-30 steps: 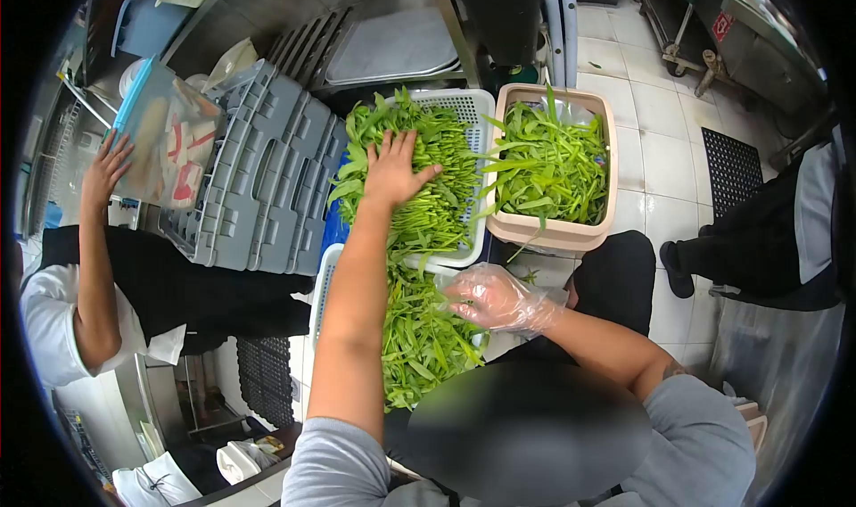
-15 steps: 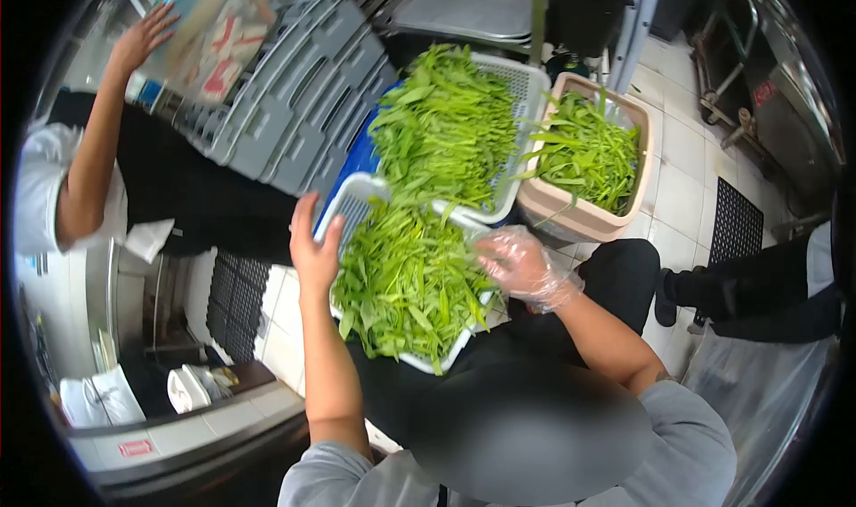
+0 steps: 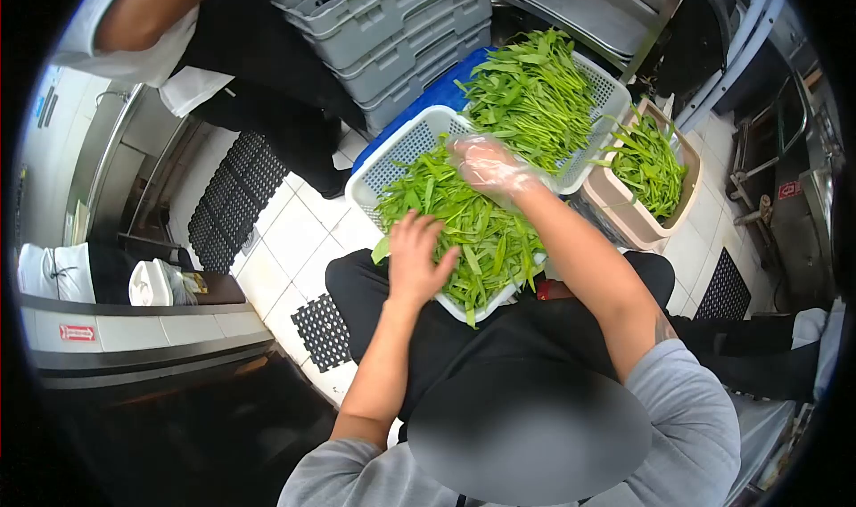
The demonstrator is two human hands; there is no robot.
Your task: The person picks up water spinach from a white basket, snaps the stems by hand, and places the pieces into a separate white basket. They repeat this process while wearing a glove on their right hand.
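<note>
Leafy green stems [image 3: 473, 244] fill much of a pale plastic basket [image 3: 368, 181] in front of me. My left hand [image 3: 416, 259], bare, lies at the basket's near left edge with its fingers spread over the leaves. My right hand [image 3: 490, 165], in a clear plastic glove, is at the basket's far side on the greens; its fingers are bent down, and what they hold, if anything, is hidden. Beyond it, a second basket [image 3: 610, 97] bears long greens [image 3: 530, 97] laid side by side. A beige tub [image 3: 615, 206] at the right holds more greens [image 3: 648, 168].
Stacked grey crates [image 3: 392, 39] stand beyond a blue surface [image 3: 428, 101]. A co-worker in a black apron [image 3: 259, 52] stands at the upper left. Black mats [image 3: 236, 199] lie on the tiled floor. Another person's dark-clad leg [image 3: 749, 338] is at the right.
The view has turned. My left hand has come down from the basket's left rim onto the near leaves. My right hand has moved from the right side to the far side of the greens.
</note>
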